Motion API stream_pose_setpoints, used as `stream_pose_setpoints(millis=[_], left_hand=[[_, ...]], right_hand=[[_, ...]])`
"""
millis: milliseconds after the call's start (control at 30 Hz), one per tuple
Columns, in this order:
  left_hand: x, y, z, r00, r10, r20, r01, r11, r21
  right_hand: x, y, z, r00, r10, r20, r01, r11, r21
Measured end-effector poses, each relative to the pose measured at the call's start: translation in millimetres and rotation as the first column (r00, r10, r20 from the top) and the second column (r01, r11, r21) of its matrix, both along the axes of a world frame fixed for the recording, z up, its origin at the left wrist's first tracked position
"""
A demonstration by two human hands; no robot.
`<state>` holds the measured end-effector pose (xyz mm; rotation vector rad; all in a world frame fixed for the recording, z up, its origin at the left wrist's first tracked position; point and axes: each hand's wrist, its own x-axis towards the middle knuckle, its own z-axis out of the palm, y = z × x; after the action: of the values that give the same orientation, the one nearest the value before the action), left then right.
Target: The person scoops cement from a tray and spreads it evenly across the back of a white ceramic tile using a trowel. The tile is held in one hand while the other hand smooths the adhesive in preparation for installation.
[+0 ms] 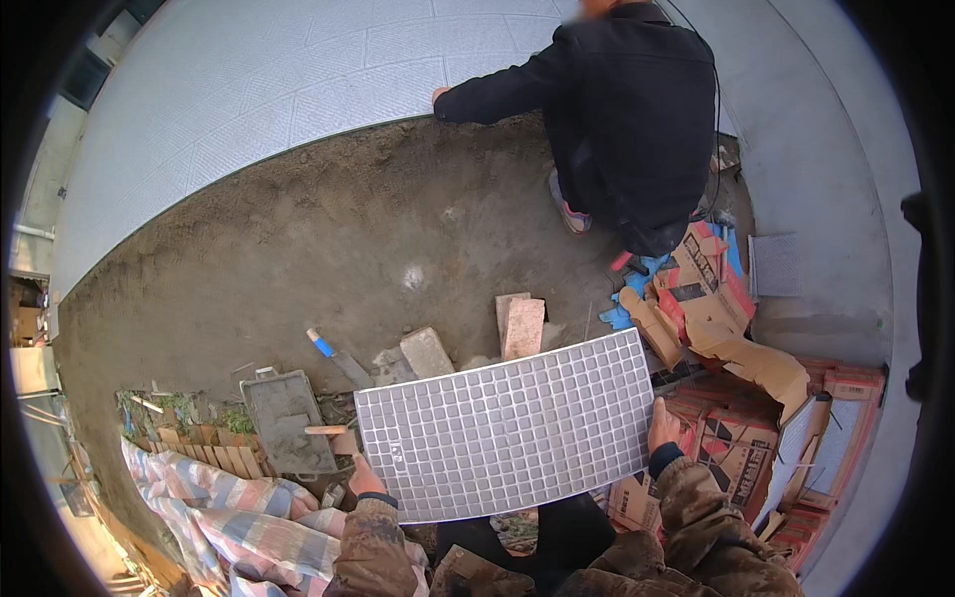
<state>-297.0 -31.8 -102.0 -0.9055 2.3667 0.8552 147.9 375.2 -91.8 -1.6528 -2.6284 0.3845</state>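
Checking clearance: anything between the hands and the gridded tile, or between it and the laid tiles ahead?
Nothing visible between hands and tile: the left hand and right hand hold its side edges. Toward the laid tiles, bricks sit just past its far edge, with a blue-banded tool to their left.

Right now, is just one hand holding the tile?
No, the left hand and right hand grip opposite edges of the tile.

Between the left hand (367,480) and right hand (664,426), a tile (507,433) is showing a grey square grid; left of the left hand, tarpaulin (269,535) is displaying pink-white-blue checks.
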Motion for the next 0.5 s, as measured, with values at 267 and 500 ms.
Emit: stream_pose_setpoints(millis=[267,500], left_hand=[[-48.0,17.9,-142.5,1.0,0.026,0.003,-0.026,1.0,-0.008],[-93.9,18.7,-244.7,0.911,-0.34,0.235,0.363,0.93,-0.06]], right_hand=[[-47.3,26.3,-151.3,0.95,-0.31,0.032,0.304,0.898,-0.32],[-96.1,45.5,-254.6,0.911,-0.402,-0.093,0.356,0.88,-0.316]])
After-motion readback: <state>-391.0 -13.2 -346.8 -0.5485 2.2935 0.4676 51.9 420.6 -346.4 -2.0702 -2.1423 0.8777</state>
